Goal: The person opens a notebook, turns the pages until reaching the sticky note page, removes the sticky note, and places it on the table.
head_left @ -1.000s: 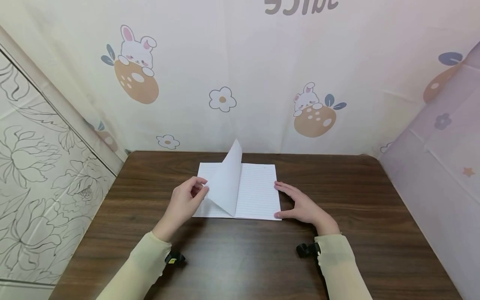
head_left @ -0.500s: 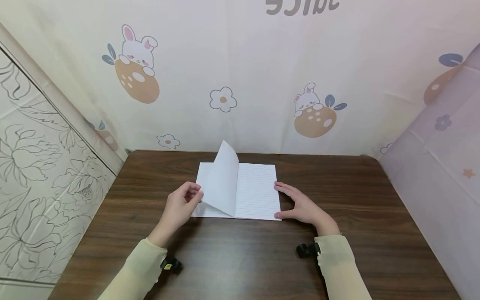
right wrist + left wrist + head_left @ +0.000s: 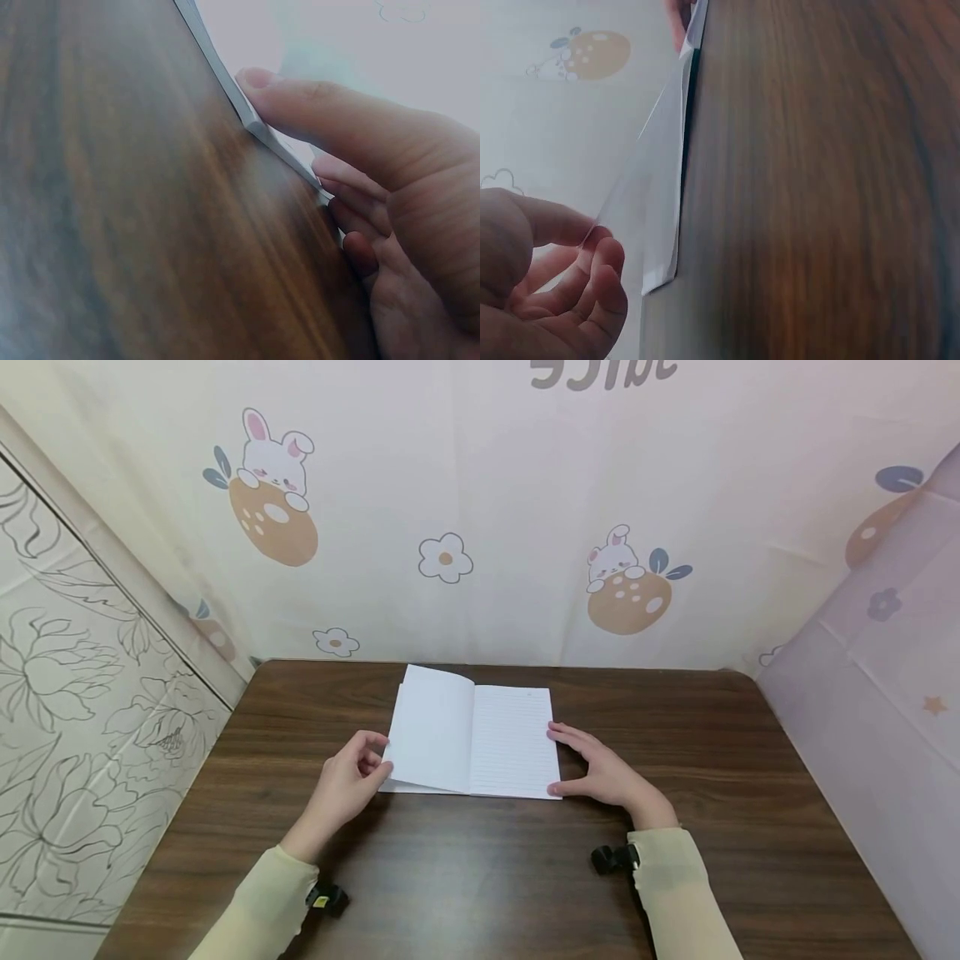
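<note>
An open notebook [image 3: 517, 743] with ruled pages lies on the brown table. My left hand [image 3: 341, 785] pinches the outer edge of one page [image 3: 432, 727] between thumb and fingertips. That page slopes over the left half of the notebook, its far corner lifted; the left wrist view shows a gap between the page and the sheets below. At the other side, my right hand [image 3: 600, 770] rests against the notebook's right edge. Its thumb [image 3: 300, 101] lies on the near right corner in the right wrist view, while the other fingers touch the edge farther back.
The wood-grain table [image 3: 480, 868] extends around the notebook. A pale curtain [image 3: 517, 477] with rabbit and flower prints hangs behind its far edge. Black wrist cameras sit at both cuffs, including the left camera [image 3: 327, 900] and the right camera [image 3: 615, 860].
My left hand has moved left and toward me with the pinched page, which has swung down from nearly upright onto the left side. The right hand has stayed in place.
</note>
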{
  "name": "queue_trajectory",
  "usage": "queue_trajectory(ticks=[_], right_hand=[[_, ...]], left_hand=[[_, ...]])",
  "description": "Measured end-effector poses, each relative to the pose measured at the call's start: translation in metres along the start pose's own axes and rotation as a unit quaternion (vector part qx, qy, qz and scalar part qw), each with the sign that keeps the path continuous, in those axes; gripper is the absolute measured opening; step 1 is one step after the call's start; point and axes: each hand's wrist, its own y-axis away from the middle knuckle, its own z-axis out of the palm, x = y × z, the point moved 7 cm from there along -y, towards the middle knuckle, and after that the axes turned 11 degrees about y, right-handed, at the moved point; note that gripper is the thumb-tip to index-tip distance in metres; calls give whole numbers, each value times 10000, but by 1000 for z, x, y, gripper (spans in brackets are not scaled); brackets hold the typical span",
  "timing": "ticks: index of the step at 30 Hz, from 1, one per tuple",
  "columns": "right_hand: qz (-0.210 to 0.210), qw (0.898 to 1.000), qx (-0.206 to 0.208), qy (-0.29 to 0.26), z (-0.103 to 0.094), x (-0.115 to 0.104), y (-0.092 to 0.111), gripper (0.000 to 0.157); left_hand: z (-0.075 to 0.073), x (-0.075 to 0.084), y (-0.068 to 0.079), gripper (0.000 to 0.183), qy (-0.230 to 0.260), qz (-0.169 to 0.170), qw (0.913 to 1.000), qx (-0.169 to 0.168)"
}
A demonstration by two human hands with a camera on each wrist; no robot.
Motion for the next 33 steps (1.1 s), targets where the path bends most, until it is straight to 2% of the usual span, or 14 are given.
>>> queue_trajectory(ticks=[7,15,22,33], right_hand=[[-67,10000,31,-28,0,0,0,99],[-129,9999,57,-73,-1,-1,0,97],[-148,9998,63,-118,0,-1,0,95],[-99,9999,34,-98,-1,0,0,95]], left_hand=[[0,-5,0,29,-202,-183,9989,-387],[1,-12,-1,34,-312,-456,9973,-473],[5,-19,-3,36,-610,-734,9933,-656],[8,-18,-5,34,-874,-740,9902,-794]])
